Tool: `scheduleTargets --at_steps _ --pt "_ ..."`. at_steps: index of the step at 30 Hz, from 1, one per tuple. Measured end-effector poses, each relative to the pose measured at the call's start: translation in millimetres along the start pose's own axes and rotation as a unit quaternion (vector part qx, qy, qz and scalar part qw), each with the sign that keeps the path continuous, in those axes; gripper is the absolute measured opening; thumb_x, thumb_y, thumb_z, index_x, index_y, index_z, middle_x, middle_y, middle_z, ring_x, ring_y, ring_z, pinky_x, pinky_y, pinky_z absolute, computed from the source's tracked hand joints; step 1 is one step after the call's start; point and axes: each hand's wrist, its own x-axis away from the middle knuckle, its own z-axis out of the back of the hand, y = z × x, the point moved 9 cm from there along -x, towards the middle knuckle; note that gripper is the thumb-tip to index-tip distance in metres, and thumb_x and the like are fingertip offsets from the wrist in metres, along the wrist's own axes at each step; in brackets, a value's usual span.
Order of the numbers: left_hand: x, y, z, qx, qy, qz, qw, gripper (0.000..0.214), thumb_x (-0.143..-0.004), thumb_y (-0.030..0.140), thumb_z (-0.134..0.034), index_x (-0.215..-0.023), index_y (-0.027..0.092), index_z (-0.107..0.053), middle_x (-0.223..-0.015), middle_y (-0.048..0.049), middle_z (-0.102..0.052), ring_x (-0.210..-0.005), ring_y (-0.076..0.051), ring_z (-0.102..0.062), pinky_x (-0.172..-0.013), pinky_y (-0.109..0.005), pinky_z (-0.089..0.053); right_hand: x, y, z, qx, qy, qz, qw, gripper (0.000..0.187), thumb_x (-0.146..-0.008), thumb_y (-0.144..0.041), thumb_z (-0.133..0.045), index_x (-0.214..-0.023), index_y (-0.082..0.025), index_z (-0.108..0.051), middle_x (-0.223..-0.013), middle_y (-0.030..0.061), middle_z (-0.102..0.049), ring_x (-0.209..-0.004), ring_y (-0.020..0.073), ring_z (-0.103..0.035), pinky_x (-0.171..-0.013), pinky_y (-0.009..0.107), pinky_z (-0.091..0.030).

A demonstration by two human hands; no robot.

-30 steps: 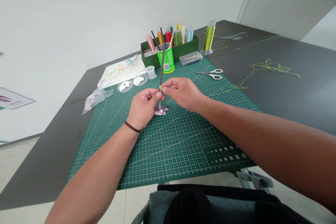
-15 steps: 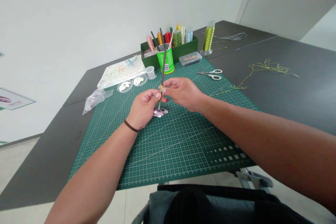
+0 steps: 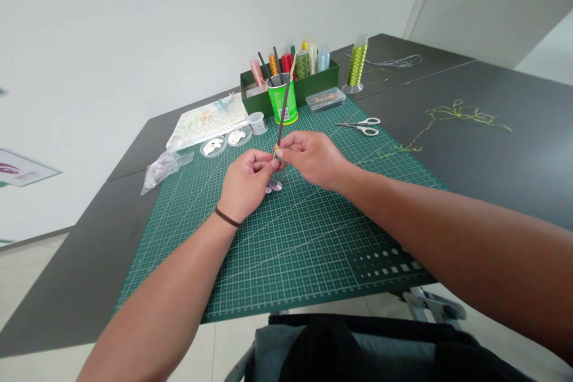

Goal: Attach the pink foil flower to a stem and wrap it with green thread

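Observation:
Both hands meet over the green cutting mat (image 3: 286, 256). My left hand (image 3: 247, 184) is closed in a pinch round the lower part of a thin dark stick (image 3: 284, 108) that points up and away. Pale lilac petals (image 3: 276, 185) hang at its lower end, partly hidden behind my left fingers. My right hand (image 3: 312, 157) pinches the stick just above, where yellow-green thread (image 3: 276, 150) is wound round it. The exact spot between the fingertips is hidden. From near my right wrist, loose thread (image 3: 398, 150) trails across the mat to the right.
Behind the hands stand a green can (image 3: 290, 114) with sticks, a dark green box (image 3: 314, 87) of thread spools, and a clear case (image 3: 326, 99). White scissors (image 3: 364, 126) lie to the right, near a yellow-green spool (image 3: 357, 65). Dishes of white pieces (image 3: 212, 146) and a plastic bag (image 3: 165, 170) lie left.
The stick's top has tilted to the right. The lilac petals have shifted slightly up and are now more covered by my left hand, which has turned a little.

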Motion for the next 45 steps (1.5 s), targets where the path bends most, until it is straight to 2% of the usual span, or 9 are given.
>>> scheduleTargets --at_steps 3,7,12,17,22,33,39,42,45 --pt "-1 0 0.1 0.016 0.000 0.003 1.000 0.016 -0.084 0.029 -0.073 -0.089 0.017 -0.066 -0.081 -0.0058 -0.079 -0.058 -0.012 -0.066 -0.050 -0.021 -0.047 2 -1 0 0.031 -0.006 0.004 0.999 0.005 -0.090 -0.014 -0.065 -0.086 -0.017 -0.064 -0.066 -0.0006 -0.070 -0.052 0.0090 -0.054 -0.048 0.022 -0.038" --pt "-3 -4 0.3 0.044 -0.002 0.021 0.999 0.014 -0.084 0.027 -0.071 -0.090 0.017 -0.065 -0.079 -0.0051 -0.079 -0.053 -0.011 -0.062 -0.049 -0.021 -0.047 4 -4 1 0.067 -0.004 0.015 0.998 0.004 -0.092 -0.016 -0.061 -0.089 -0.017 -0.065 -0.056 -0.0058 -0.060 -0.042 0.0061 -0.037 -0.042 0.023 -0.025" --pt "-3 -3 0.5 0.049 -0.010 0.011 0.999 0.015 -0.084 0.029 -0.070 -0.090 0.017 -0.065 -0.077 -0.0048 -0.078 -0.050 -0.010 -0.058 -0.047 -0.021 -0.044 4 -6 3 0.087 0.000 0.017 0.996 0.007 -0.093 -0.021 -0.061 -0.090 -0.016 -0.065 -0.054 -0.0076 -0.052 -0.044 0.0065 -0.033 -0.044 0.025 -0.023" --pt "-4 -2 2.8 0.038 0.001 0.005 0.999 0.014 -0.084 0.029 -0.070 -0.089 0.017 -0.065 -0.078 -0.0051 -0.078 -0.049 -0.010 -0.057 -0.047 -0.021 -0.043 5 -10 6 0.152 0.011 0.030 0.988 0.011 -0.094 -0.024 -0.062 -0.086 -0.016 -0.065 -0.056 -0.0061 -0.052 -0.048 0.0080 -0.037 -0.047 0.026 -0.025" --pt "-3 0 4.6 0.016 0.013 0.002 1.000 0.013 -0.084 0.028 -0.069 -0.089 0.017 -0.065 -0.080 -0.0059 -0.079 -0.051 -0.011 -0.060 -0.047 -0.021 -0.044 6 -14 3 0.150 -0.001 0.039 0.988 0.014 -0.094 -0.025 -0.060 -0.084 -0.016 -0.065 -0.059 -0.0049 -0.056 -0.051 0.0081 -0.037 -0.049 0.026 -0.026" --pt "-3 -2 -1.6 0.077 -0.027 0.008 0.997 0.021 -0.081 0.035 -0.074 -0.089 0.018 -0.067 -0.080 -0.0059 -0.079 -0.053 -0.011 -0.059 -0.048 -0.022 -0.042 5 -12 5 0.100 0.003 0.032 0.994 0.013 -0.092 -0.021 -0.062 -0.081 -0.017 -0.065 -0.057 -0.0047 -0.055 -0.048 0.0077 -0.038 -0.046 0.024 -0.027" --pt "-3 0 -6.5 0.118 -0.066 0.005 0.991 0.022 -0.079 0.035 -0.076 -0.088 0.016 -0.068 -0.079 -0.0069 -0.079 -0.065 -0.014 -0.068 -0.055 -0.023 -0.044 2 -5 2 0.034 -0.003 0.020 0.999 0.009 -0.091 -0.019 -0.065 -0.082 -0.017 -0.068 -0.061 -0.0028 -0.061 -0.054 0.0091 -0.049 -0.050 0.023 -0.037" --pt "-2 -1 -8.3 0.127 -0.076 0.011 0.989 0.021 -0.080 0.035 -0.075 -0.087 0.016 -0.067 -0.078 -0.0065 -0.078 -0.063 -0.014 -0.068 -0.053 -0.023 -0.043 1 -1 -3 -0.013 -0.017 0.009 1.000 0.011 -0.091 -0.016 -0.064 -0.081 -0.018 -0.069 -0.066 -0.0008 -0.067 -0.060 0.0101 -0.056 -0.055 0.022 -0.044" --pt "-1 -2 -11.5 0.136 -0.088 0.015 0.987 0.019 -0.082 0.034 -0.073 -0.085 0.016 -0.066 -0.079 -0.0068 -0.078 -0.067 -0.016 -0.070 -0.057 -0.024 -0.046 1 2 -6 -0.056 -0.026 -0.006 0.998 0.012 -0.090 -0.014 -0.064 -0.080 -0.017 -0.067 -0.067 -0.0014 -0.067 -0.060 0.0091 -0.058 -0.056 0.022 -0.046"
